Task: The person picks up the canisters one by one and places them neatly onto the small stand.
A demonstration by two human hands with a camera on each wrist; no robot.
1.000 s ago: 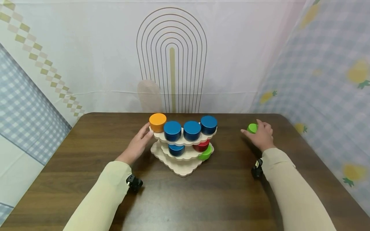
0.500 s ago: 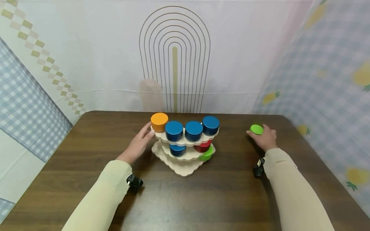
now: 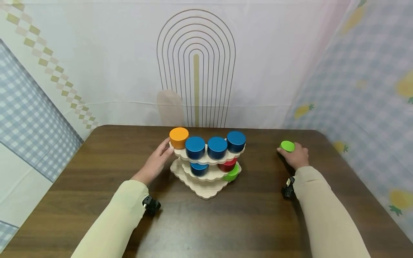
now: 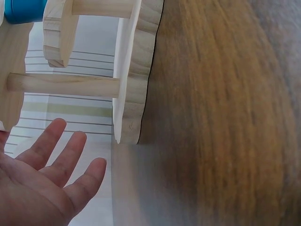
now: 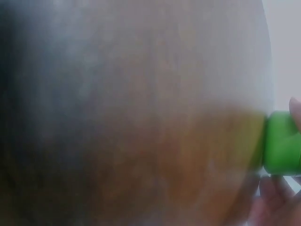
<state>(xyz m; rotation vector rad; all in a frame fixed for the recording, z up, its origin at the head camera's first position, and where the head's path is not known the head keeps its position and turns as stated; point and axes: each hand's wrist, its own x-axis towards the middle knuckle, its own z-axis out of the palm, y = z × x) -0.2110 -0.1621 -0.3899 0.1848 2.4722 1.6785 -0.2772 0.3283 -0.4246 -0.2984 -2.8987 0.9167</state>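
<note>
A three-tiered pale wooden stand (image 3: 203, 186) with scalloped edges stands mid-table. My left hand (image 3: 155, 163) holds the left corner of its top tier between thumb and index finger, beside an orange cylinder (image 3: 179, 138). In the left wrist view, the other fingers (image 4: 68, 155) of that hand stretch out free of the stand. Over at the right, my right hand (image 3: 297, 157) grips a green cylinder (image 3: 287, 146) by its sides. This cylinder (image 5: 282, 146) appears at or very near the tabletop in the right wrist view; part of it is cut off by the frame.
Several blue cylinders (image 3: 217, 147) share the top tier with the orange one. Lower down are a blue cylinder (image 3: 199, 169), a red cylinder (image 3: 227, 165) and another green cylinder (image 3: 231, 173). A dark wooden table (image 3: 206, 229) lies underneath, with patterned cloth (image 3: 129, 71) hanging behind.
My right hand has closed its grip round the green cylinder and shifted slightly nearer and to the right. The left hand stays at the stand's corner. The head view has drifted slightly.
</note>
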